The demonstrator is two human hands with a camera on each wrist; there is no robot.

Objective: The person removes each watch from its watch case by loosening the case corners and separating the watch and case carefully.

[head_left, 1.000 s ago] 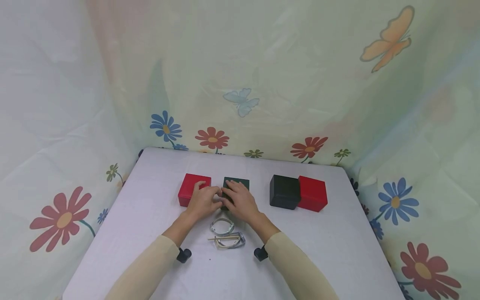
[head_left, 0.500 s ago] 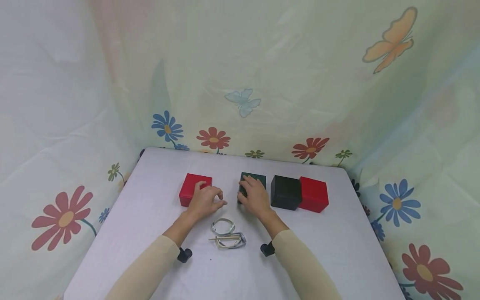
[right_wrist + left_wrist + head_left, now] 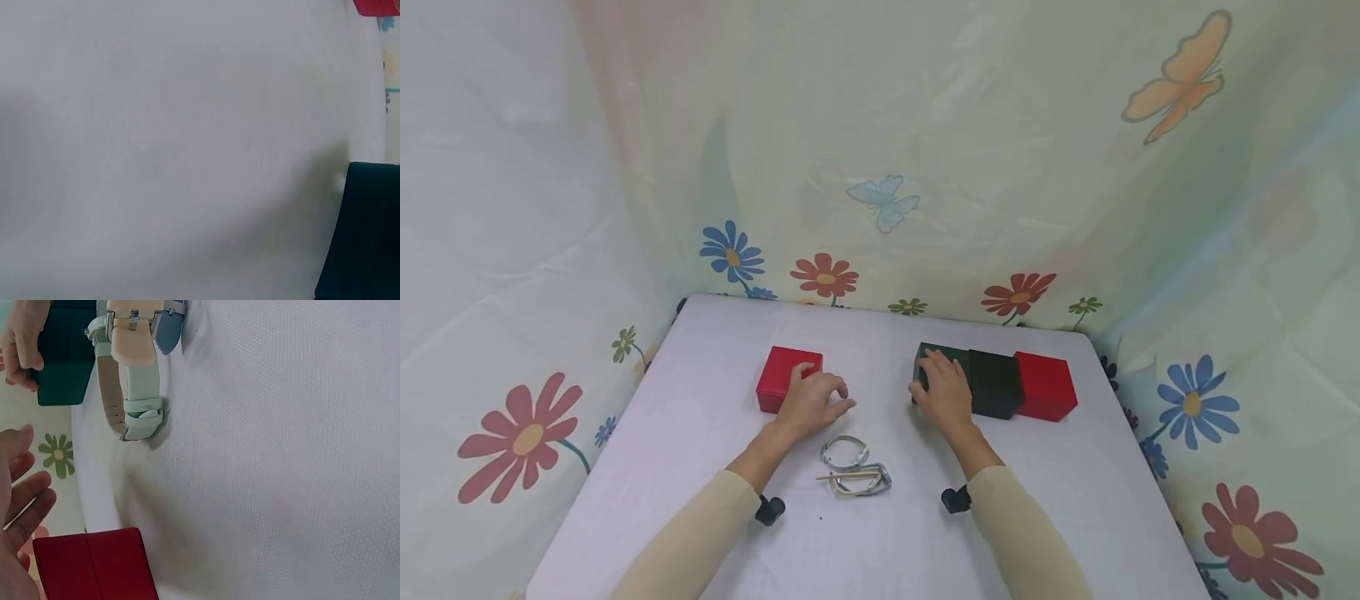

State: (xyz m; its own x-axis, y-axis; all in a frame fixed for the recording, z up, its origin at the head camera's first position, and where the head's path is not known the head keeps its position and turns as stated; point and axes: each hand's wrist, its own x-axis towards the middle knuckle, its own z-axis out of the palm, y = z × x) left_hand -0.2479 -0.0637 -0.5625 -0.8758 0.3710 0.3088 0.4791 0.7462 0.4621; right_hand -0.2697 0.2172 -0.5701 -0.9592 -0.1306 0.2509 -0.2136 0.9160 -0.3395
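In the head view my right hand (image 3: 946, 390) holds the dark green box (image 3: 956, 354), its fingers over the top and its thumb at the left side. That box stands against a black box (image 3: 997, 385), with a red box (image 3: 1048, 387) at the far end of the row. My left hand (image 3: 808, 403) holds nothing. Its fingers are loosely bent, and it overlaps the front right of another red box (image 3: 781, 381). Between my forearms lie a mint-strapped watch (image 3: 845, 452) and a pair of overlapping straps, one beige (image 3: 132, 353), one blue-grey (image 3: 169, 331).
A white cloth covers the table (image 3: 880, 550). Behind it and at both sides hangs a curtain (image 3: 985, 150) printed with flowers and butterflies. A dark wrist camera (image 3: 769, 510) sits under my left wrist, another camera (image 3: 956, 500) under my right.
My right hand has moved right with the dark green box until it meets the black box. The black box and its red neighbour have shifted slightly right. My left hand has stayed in place.
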